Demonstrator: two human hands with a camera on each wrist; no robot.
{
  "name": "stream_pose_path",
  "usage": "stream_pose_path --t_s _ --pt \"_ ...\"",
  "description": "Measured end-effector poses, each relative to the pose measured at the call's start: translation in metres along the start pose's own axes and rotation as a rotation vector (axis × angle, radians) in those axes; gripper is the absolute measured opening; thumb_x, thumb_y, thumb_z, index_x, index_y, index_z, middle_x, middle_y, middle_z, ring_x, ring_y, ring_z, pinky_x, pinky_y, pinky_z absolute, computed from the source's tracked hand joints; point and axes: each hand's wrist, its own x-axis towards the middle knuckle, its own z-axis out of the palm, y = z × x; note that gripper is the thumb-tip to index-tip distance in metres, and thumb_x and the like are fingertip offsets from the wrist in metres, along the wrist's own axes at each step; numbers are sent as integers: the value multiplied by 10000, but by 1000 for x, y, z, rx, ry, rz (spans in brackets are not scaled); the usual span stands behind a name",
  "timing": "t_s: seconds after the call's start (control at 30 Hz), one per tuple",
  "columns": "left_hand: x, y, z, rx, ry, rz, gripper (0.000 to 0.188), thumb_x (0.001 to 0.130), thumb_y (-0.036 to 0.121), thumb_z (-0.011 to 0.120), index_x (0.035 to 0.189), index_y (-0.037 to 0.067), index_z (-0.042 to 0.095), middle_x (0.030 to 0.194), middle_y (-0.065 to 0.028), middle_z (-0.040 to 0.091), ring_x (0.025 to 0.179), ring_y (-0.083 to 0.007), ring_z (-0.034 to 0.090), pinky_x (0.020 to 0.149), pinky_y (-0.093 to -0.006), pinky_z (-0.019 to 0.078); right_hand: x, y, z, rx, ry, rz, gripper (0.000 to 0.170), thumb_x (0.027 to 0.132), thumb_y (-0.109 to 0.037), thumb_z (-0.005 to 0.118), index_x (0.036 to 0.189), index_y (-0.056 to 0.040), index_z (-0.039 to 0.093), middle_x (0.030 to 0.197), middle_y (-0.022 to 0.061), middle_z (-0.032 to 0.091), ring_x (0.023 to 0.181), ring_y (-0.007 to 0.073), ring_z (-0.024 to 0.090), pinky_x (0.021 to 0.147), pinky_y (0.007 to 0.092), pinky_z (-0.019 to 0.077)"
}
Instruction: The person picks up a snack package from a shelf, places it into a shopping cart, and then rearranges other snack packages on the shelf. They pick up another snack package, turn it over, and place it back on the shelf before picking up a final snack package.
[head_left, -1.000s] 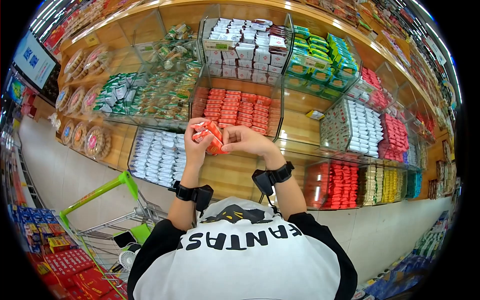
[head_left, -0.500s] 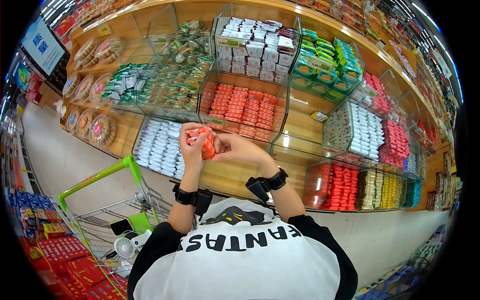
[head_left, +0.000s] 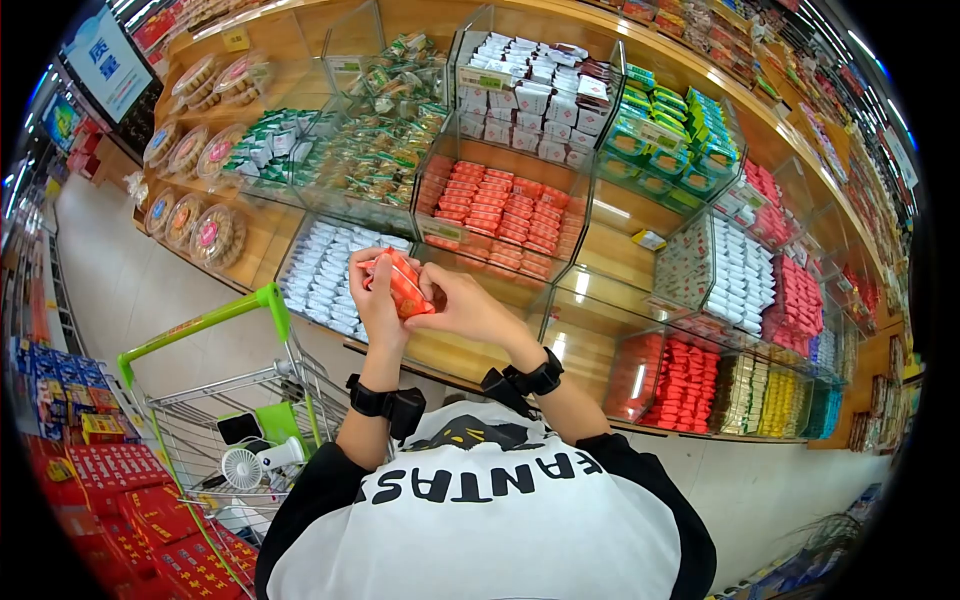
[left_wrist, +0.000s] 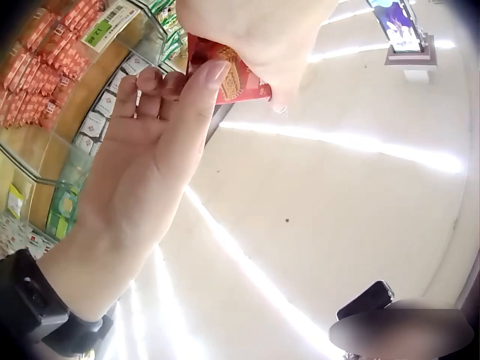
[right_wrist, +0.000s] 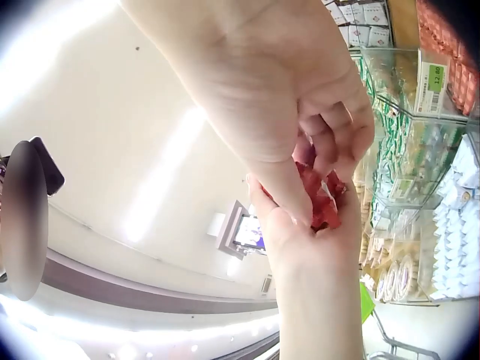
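A red snack packet with glossy printing is held in front of the person's chest. The left hand grips it, fingers wrapped behind and thumb along its side. At its lower right end, the right hand pinches the wrapper. In the left wrist view, the right thumb lies over the red wrapper, and the other right fingers curl toward it. Crinkled red wrapper shows between both hands in the right wrist view. Behind the hands stands a bin of similar red packets.
White packets fill a bin beside the left hand. Clear bin walls rise to the right. A shopping cart with a small white fan stands at the person's left. Round tubs sit on the left shelf.
The view has turned, so shelves and bins appear shifted rightward. The right hand has moved down along the packet, and the packet now tilts with its printed side showing more.
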Motion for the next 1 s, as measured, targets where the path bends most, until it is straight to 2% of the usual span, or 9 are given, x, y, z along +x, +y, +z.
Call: stream_pose_path --t_s 0.07,0.2,0.27,0.4,0.5,0.57,0.67,0.9,1.0 --pt "-2 3 -1 -19 64 -17 110 843 123 462 896 45 405 792 -106 538 704 -189 562 637 -303 477 0 4 5 31 11 1 378 647 -185 707 731 -66 359 657 22 430 597 106 422 528 234 375" --pt "-9 8 0 -48 103 -48 128 854 142 444 921 45 392 833 -108 531 751 -198 559 680 -329 481 -2 5 12 172 73 -3 361 627 -141 694 738 -43 365 623 54 423 567 167 434 513 287 365" --pt "-12 8 -1 -55 26 -15 203 871 230 434 986 69 391 928 -112 515 842 -209 542 730 -329 466 -4 4 13 268 102 26 347 646 -111 678 751 -49 353 644 26 410 593 123 424 538 256 388" --pt "-20 14 2 -102 -15 25 263 849 192 474 1029 52 344 982 -136 480 869 -237 534 769 -360 456 -7 -1 15 345 127 34 344 654 -85 667 773 -56 346 684 8 418 644 91 453 591 226 417" --pt "-24 17 3 -59 -109 128 366 814 210 535 1071 54 326 1021 -142 463 901 -251 525 788 -362 447 -9 -1 16 381 140 32 344 658 -69 661 786 -64 341 712 -2 423 689 73 473 637 211 426" --pt "-27 20 5 -35 -119 154 411 779 169 564 1088 49 321 1043 -144 457 922 -252 518 801 -361 441 -11 0 17 470 138 15 335 664 -57 660 789 -71 349 729 -13 424 716 58 481 647 205 425" --pt "-31 22 6 -2 -164 192 396 766 99 535 1093 42 319 1055 -150 454 925 -252 518 805 -359 440 -13 -1 17 593 128 -1 335 667 -58 664 791 -78 353 755 -25 425 726 44 476 649 203 425" --pt "-39 30 11 80 -176 237 398 735 11 509 1085 31 321 1052 -159 455 926 -240 518 818 -359 436 -19 -8 11 736 76 -2 360 661 -18 669 840 -79 363 794 -19 442 781 52 504 653 184 430" --pt "-43 32 13 119 -181 244 406 726 -20 512 1082 30 322 1053 -160 455 937 -233 518 819 -347 438 -21 -9 7 773 61 17 388 651 -4 677 885 -74 375 817 -2 488 789 73 532 651 187 445"
